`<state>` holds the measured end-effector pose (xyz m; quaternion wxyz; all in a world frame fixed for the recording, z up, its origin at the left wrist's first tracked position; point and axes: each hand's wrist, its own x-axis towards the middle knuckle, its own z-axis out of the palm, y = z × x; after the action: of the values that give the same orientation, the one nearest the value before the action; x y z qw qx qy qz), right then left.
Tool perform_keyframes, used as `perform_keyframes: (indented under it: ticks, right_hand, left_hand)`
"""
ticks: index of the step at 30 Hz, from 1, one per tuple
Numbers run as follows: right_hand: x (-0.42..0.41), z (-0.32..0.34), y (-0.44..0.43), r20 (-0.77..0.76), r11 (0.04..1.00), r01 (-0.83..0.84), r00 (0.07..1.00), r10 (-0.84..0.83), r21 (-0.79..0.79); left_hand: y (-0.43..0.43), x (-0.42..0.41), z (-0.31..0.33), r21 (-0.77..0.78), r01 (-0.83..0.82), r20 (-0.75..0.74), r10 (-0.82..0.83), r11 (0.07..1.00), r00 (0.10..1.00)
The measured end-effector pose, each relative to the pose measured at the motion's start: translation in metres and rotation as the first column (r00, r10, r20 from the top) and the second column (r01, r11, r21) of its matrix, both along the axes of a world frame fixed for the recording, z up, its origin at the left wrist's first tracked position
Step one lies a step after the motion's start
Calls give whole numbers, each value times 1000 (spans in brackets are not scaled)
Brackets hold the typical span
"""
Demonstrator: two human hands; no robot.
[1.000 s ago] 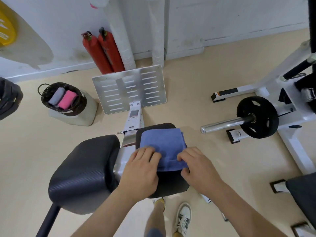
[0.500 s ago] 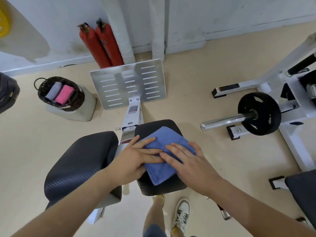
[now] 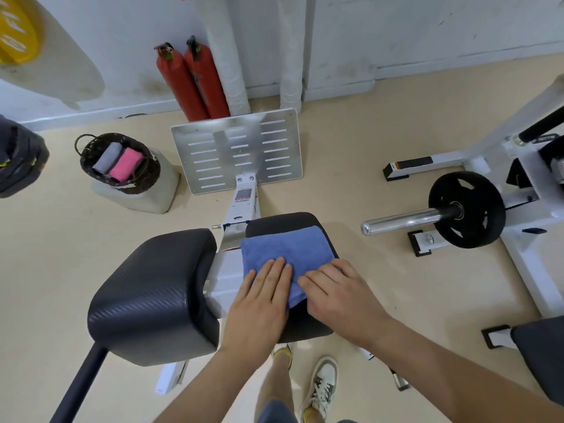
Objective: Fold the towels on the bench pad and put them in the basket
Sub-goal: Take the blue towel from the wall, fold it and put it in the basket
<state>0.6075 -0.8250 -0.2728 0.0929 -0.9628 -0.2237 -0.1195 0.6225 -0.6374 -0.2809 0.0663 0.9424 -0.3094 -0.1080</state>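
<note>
- Head view: a blue towel (image 3: 288, 247) lies folded on the small black pad (image 3: 280, 220) of the bench. It covers most of the pad's top, and its far edge is near the pad's far end.
- The left hand (image 3: 259, 303) lies flat on the near left part of the towel. Its fingers (image 3: 276, 274) are straight and close together, and they press on the cloth without gripping it.
- The right hand (image 3: 338, 293) lies on the near right part of the towel. Its fingers (image 3: 316, 283) are nearly straight, side by side, and point to the left hand; the fingertips of both hands are just beside each other.
- A larger black pad (image 3: 152, 288) stands to the left of the small one, with a white frame part between them.
- The basket (image 3: 149, 178) is on the floor at the far left, well apart from the bench, on a pale block (image 3: 161, 193). In it a grey towel (image 3: 107, 156) and a pink towel (image 3: 125, 163) lie side by side, touching.
- Behind the bench are a slotted metal plate (image 3: 238, 148) and two red extinguishers (image 3: 195, 80) at the wall.
- On the right, a black weight disc (image 3: 465, 209) sits on a steel bar (image 3: 403, 220).
</note>
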Motion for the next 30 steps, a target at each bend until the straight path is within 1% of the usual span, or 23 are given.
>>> perform_keyframes:
  ticks: [2, 5, 7, 9, 12, 13, 15, 16, 18, 20, 22, 24, 27, 29, 30]
  right_hand:
    - [-1, 2, 2, -36, 1000, 7, 999, -7, -3]
    - [-11, 1, 2, -177, 999, 42, 983, -46, -27]
    - [-19, 2, 0, -226, 998, 14, 974, -28, -64]
    - [-24, 8, -1, -238, 998, 6, 971, -21, -63]
    - [-32, 13, -1, -250, 997, -27, 968, 9, -69]
    - [-35, 14, -1, -277, 997, -40, 961, 20, -69]
    - [-31, 19, 0, -385, 998, -27, 923, 1, -60]
    - [-25, 24, -1, -450, 999, 15, 892, -36, -51]
    - [-11, 36, -5, -577, 992, 126, 811, -98, 10]
    - [2, 45, -11, -687, 958, 260, 719, -109, 120]
    - [12, 48, -16, -738, 915, 355, 666, -103, 192]
    - [22, 48, -17, -772, 891, 398, 629, -93, 217]
    - [36, 44, -16, -785, 906, 390, 607, -121, 162]
    - [41, 42, -14, -780, 919, 375, 610, -143, 125]
    - [42, 41, -13, -772, 924, 365, 618, -150, 113]
  left_hand:
    - [1, 3, -6, -46, -14, 70, 17, 999, 997]
    - [-1, -1, -3, -43, 7, 108, -2, 999, 994]
    - [3, -6, 2, -13, 26, 83, -25, 1000, 996]
    - [7, -10, 7, -2, 38, 49, -38, 999, 998]
    - [10, -19, 18, -30, 60, 31, -59, 998, 998]
    - [11, -21, 22, -48, 55, 11, -55, 997, 998]
    - [13, -17, 31, -75, 13, -60, -17, 997, 998]
    - [14, -13, 37, -79, -17, -114, 8, 997, 994]
    - [14, 1, 49, -89, -68, -242, 44, 994, 969]
    - [10, 20, 57, -95, -123, -350, 83, 988, 933]
    - [7, 39, 62, -65, -135, -394, 99, 989, 914]
    - [6, 57, 61, -44, -115, -476, 81, 992, 876]
    - [6, 76, 57, -40, -168, -621, 108, 985, 776]
    - [9, 80, 59, -106, -237, -671, 106, 966, 734]
    - [12, 79, 62, -130, -244, -685, 91, 961, 723]
